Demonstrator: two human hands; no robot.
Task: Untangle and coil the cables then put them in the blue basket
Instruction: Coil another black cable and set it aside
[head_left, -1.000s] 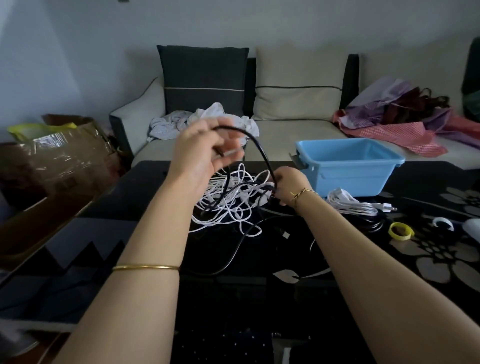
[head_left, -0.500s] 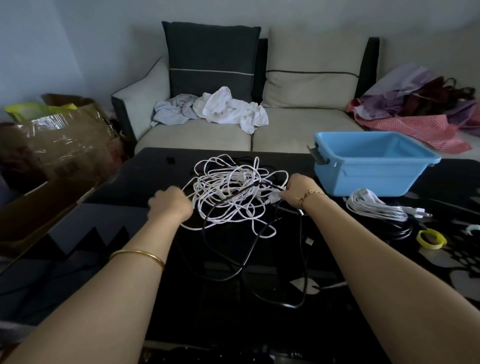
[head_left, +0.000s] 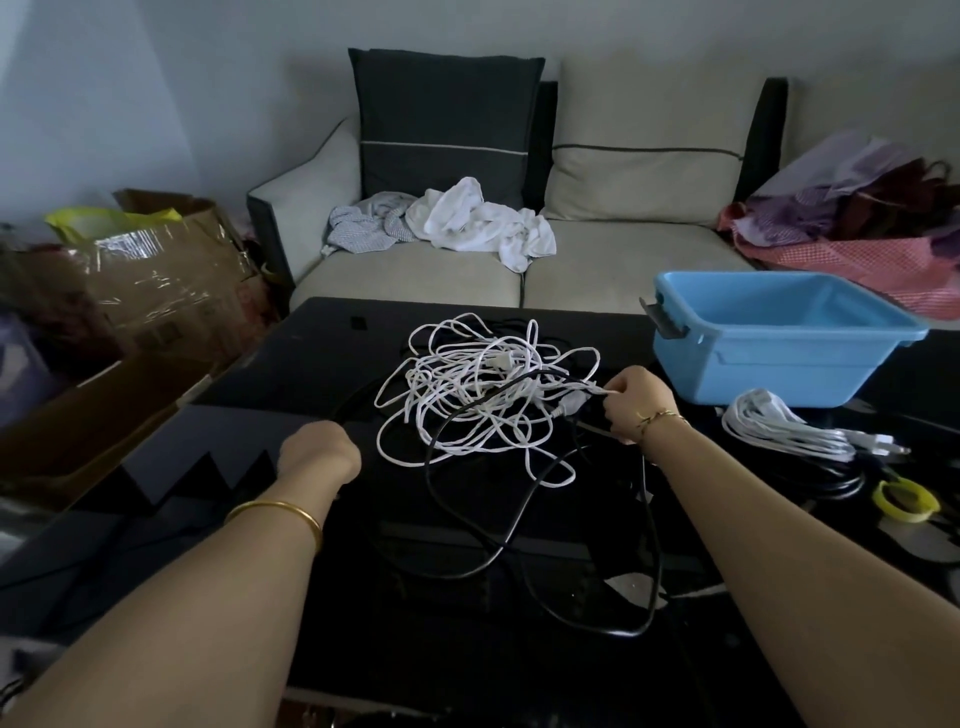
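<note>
A tangle of white cables (head_left: 483, 395) lies in the middle of the black table (head_left: 322, 343), with a black cable (head_left: 519, 525) threaded through it and looping toward me. My left hand (head_left: 319, 452) is curled into a fist at the tangle's left, apparently gripping the black cable. My right hand (head_left: 636, 397) pinches a white cable end with its plug at the tangle's right edge. The blue basket (head_left: 779, 343) stands at the right, nothing visible inside. A coiled white cable bundle (head_left: 789, 431) lies in front of the basket.
A yellow tape ring (head_left: 906, 501) lies at the table's right edge. Cardboard boxes (head_left: 156, 291) crowd the floor to the left. Behind the table is a sofa (head_left: 623, 270) with crumpled clothes (head_left: 457, 223) and a pile of fabric (head_left: 857, 228).
My left hand dropped from holding the black cable up in the air to table level left of the tangle. My right hand stayed at the tangle's right edge.
</note>
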